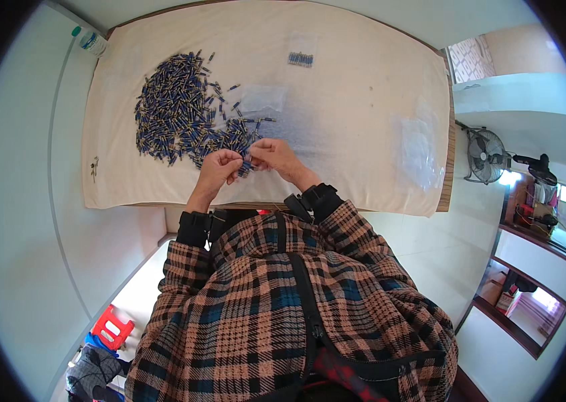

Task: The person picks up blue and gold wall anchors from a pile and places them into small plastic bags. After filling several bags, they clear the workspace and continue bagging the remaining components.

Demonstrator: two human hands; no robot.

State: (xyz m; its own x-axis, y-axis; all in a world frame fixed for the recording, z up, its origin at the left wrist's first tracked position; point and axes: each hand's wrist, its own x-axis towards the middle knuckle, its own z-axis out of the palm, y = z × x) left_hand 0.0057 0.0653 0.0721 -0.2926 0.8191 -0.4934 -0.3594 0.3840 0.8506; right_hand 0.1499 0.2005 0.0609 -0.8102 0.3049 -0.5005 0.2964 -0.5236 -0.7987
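Note:
A large heap of small dark blue rods with gold-coloured ends lies on the left half of a cream cloth. My left hand is at the heap's near right edge, thumb and fingers pinched together. Close beside it my right hand is pinched too, its fingertips almost meeting the left ones. What sits between the fingertips is too small to make out, with blue and gold pieces lying right beneath. Beyond the hands, a row of similar rods lies side by side on clear plastic.
A clear plastic bag lies right of the heap. More clear bags rest at the cloth's right side. A few tiny metal parts lie at the left edge. A water bottle stands far left; a fan is right of the table.

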